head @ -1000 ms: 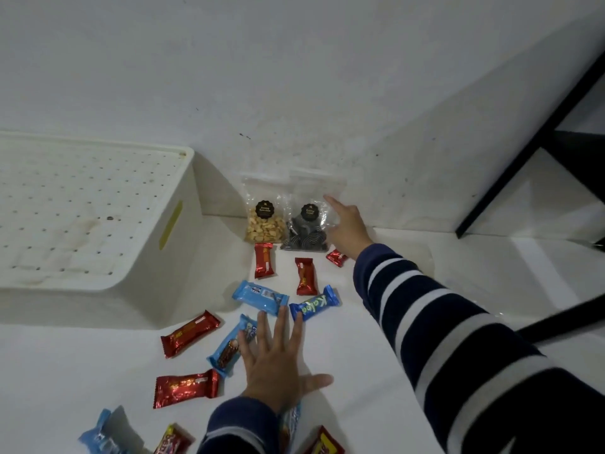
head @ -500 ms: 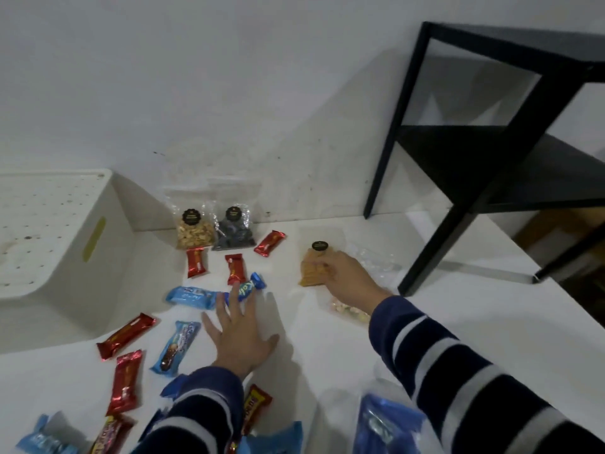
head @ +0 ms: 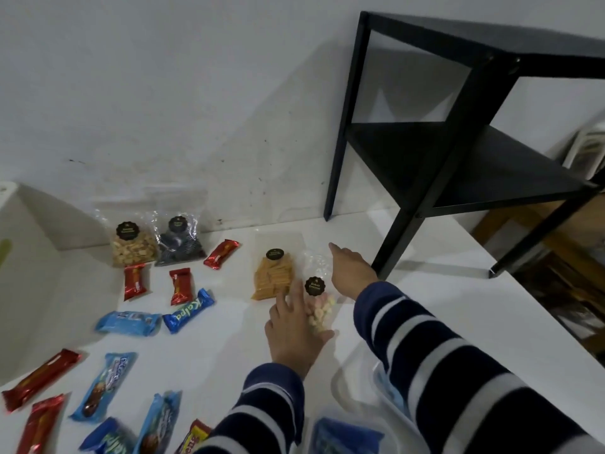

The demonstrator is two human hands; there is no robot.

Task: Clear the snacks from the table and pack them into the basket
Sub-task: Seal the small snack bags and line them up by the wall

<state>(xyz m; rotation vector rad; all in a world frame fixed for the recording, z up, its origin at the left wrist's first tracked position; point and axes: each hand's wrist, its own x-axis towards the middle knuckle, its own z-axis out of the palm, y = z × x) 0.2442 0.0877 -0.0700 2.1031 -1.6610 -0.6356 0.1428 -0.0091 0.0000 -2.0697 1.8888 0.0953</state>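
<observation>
My left hand [head: 294, 329] lies flat with spread fingers on a clear bag of pastel biscuits [head: 319, 311], its fingertips touching a clear bag of orange sticks [head: 273, 278]. Just right of the biscuit bag, my right hand [head: 352, 270] has straight fingers and holds nothing. Two more bags, nuts [head: 131, 249] and dark cookies [head: 180, 245], lean on the wall. Red bars [head: 221, 253] and blue bars [head: 188, 311] lie scattered across the white table [head: 442, 306]. Only a white corner of the basket [head: 23, 273] shows at the far left.
A black metal shelf unit [head: 458, 165] stands on the table's back right, one leg close to my right hand. A clear bag with blue packets [head: 347, 435] lies at the bottom edge. The table's right edge drops off to clutter below.
The view swung right, so the basket is nearly out of frame. My right hand let go of the orange stick bag and moved right. My left hand shifted right onto the biscuit bag.
</observation>
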